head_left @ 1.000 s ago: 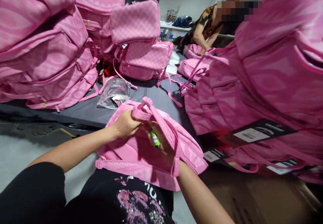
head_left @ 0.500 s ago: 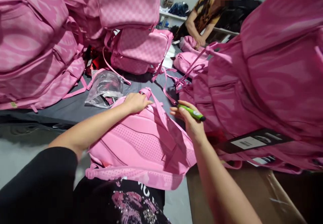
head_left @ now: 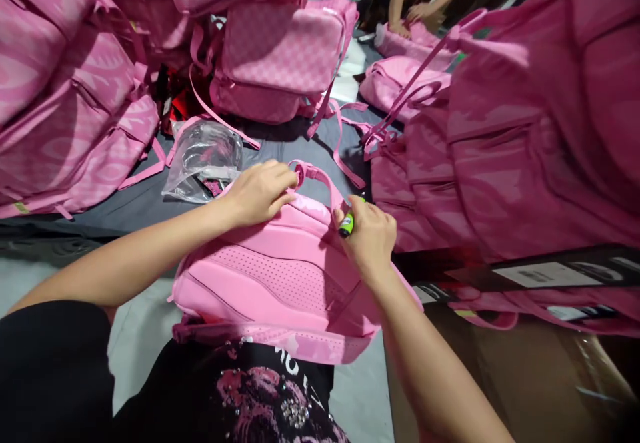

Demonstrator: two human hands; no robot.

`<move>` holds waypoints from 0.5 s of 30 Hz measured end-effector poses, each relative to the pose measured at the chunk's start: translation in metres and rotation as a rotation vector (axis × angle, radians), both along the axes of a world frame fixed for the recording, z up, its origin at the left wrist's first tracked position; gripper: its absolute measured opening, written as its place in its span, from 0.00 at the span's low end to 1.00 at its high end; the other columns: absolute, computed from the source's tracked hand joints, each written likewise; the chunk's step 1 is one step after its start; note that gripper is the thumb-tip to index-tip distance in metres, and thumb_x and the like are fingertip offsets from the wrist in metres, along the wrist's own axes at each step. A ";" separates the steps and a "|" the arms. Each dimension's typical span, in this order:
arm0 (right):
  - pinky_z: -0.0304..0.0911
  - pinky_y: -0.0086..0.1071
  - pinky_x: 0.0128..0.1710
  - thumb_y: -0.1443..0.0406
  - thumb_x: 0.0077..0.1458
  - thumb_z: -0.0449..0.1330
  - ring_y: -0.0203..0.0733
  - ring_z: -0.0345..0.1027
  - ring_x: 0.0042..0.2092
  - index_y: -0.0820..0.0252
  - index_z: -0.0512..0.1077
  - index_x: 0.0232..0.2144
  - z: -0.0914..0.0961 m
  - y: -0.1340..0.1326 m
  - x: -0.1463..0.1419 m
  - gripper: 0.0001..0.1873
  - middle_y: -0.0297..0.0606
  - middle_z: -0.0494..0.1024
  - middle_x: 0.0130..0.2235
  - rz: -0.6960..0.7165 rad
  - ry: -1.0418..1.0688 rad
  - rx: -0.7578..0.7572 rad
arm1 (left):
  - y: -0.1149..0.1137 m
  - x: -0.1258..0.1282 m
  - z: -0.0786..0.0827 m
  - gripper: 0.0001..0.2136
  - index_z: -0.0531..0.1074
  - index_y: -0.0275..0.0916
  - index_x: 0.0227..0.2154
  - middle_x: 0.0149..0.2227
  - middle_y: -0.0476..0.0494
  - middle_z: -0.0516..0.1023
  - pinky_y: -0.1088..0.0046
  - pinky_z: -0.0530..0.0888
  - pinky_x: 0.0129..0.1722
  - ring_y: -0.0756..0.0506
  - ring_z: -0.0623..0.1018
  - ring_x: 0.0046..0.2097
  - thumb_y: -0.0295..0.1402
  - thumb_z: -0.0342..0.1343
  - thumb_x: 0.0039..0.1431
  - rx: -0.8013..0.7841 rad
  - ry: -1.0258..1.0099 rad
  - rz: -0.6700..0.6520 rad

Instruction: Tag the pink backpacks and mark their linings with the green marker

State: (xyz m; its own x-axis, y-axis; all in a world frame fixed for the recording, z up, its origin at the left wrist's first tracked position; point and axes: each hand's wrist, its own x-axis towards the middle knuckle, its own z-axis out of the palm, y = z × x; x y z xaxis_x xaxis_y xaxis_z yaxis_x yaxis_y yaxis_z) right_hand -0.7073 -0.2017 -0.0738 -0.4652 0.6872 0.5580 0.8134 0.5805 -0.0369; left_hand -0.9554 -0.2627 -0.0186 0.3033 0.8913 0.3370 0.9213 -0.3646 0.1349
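A pink backpack (head_left: 280, 283) lies against my lap and the table edge, its perforated back panel facing up. My left hand (head_left: 265, 193) is closed on its top edge, beside the base of a strap. In my right hand (head_left: 370, 233) is a green marker (head_left: 346, 224) with a dark end, partly hidden by the fingers. That hand also sits against the pink strap (head_left: 323, 180) at the backpack's upper right; whether it grips the strap is hidden. Beyond my left hand lies a clear plastic bag (head_left: 197, 156) with small items inside.
Patterned pink backpacks (head_left: 50, 116) are stacked at left, checked ones (head_left: 283, 46) at the back, and a tall pile (head_left: 505, 143) with black tags (head_left: 550, 273) at right. Across the table a co-worker's hands (head_left: 413, 20) touch another pink bag. A cardboard box (head_left: 520, 363) stands below right.
My right hand has moved in to the strap and closed around the marker, which now points down to the left. My left hand remains on the top edge. The view has tilted down.
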 end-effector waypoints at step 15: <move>0.65 0.41 0.41 0.69 0.60 0.58 0.45 0.70 0.38 0.55 0.66 0.48 -0.033 -0.054 -0.054 0.13 0.38 0.77 0.36 0.626 0.432 -0.168 | 0.013 0.002 -0.008 0.40 0.54 0.36 0.66 0.62 0.32 0.66 0.60 0.67 0.52 0.34 0.68 0.60 0.39 0.66 0.54 -0.416 0.250 0.067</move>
State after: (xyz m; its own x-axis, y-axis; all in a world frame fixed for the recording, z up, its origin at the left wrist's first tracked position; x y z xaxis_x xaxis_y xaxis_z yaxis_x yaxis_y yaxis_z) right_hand -0.7611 -0.2559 -0.1066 -0.5594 0.4597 0.6897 0.2290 0.8855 -0.4044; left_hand -0.9532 -0.2496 -0.0268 0.2667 0.9553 -0.1274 0.9637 -0.2654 0.0277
